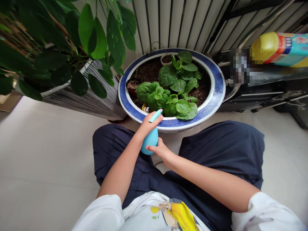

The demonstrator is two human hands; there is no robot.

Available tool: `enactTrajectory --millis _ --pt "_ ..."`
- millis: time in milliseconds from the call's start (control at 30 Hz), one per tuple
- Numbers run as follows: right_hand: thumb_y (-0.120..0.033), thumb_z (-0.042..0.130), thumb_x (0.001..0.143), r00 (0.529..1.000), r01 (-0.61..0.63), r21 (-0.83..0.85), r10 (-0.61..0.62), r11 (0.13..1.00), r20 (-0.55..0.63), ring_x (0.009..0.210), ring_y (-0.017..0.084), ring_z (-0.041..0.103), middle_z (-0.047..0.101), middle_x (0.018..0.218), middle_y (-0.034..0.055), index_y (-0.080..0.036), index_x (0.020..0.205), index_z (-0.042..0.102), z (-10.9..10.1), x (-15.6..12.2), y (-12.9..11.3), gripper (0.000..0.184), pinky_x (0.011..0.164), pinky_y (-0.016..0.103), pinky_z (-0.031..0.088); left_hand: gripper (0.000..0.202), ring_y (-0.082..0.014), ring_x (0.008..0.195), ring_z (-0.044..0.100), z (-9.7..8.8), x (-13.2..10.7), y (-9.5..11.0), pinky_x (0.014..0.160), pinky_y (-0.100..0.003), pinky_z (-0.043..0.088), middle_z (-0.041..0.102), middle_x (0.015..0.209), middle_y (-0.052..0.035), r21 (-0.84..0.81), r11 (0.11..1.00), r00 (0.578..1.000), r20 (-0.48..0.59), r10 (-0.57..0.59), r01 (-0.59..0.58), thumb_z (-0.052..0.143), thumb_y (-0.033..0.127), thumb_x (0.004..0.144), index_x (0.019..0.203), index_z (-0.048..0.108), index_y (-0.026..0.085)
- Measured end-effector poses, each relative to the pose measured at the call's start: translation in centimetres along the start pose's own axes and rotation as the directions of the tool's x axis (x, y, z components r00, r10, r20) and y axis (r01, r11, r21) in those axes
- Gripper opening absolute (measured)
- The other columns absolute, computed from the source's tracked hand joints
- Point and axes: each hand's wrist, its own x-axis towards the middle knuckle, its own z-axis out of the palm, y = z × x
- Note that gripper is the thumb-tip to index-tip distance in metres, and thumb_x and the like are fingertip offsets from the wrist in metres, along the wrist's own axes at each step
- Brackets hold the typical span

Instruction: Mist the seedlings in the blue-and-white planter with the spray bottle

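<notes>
A light-blue spray bottle point(150, 141) is held between both my hands, just in front of a round blue-and-white pot point(218, 86). My left hand point(147, 124) is wrapped round its neck under the spray head. Lower down, my right hand point(162, 150) grips the body from the right side, with the thumb across it. The spray head points toward the green leafy plants point(168, 99), whose leaves look wet in places. Dark soil point(146, 73) surrounds them, and a small white cup point(166, 59) of soil is set in at the back.
A tall grey-striped planter point(96, 93) with a large leafy plant point(86, 32) stands at the left. Behind the pot is a ribbed white panel point(166, 22). At the right, a yellow-and-blue bottle point(281, 48) rests by a black metal frame point(260, 93).
</notes>
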Motion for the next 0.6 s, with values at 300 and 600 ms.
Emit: enactTrajectory --millis 300,600 --pt "-0.025 0.076 0.061 1.0 0.004 0.049 -0.005 0.999 0.015 0.109 0.027 0.063 0.062 0.119 0.0118 -0.019 0.117 0.041 0.4 0.5 0.9 0.066 0.09 0.038 0.053 0.036 -0.0195 0.086 0.064 0.1 -0.5 0.4 0.062 -0.024 0.044 0.073 0.092 -0.0057 0.092 0.996 1.0 0.008 0.013 -0.013 0.058 0.046 0.087 0.108 0.068 0.019" --pt "-0.028 0.075 0.063 0.996 0.086 -0.03 -0.086 0.996 -0.004 0.11 0.026 0.063 0.063 0.122 0.0088 -0.021 0.126 0.044 -0.2 1.7 1.2 0.07 0.095 0.04 0.051 0.027 -0.0164 0.069 0.062 -0.4 0.6 -0.1 0.068 -0.026 0.047 0.072 0.079 -0.0046 0.045 0.999 0.988 -0.153 0.017 -0.01 0.059 0.04 0.083 0.076 0.07 0.017"
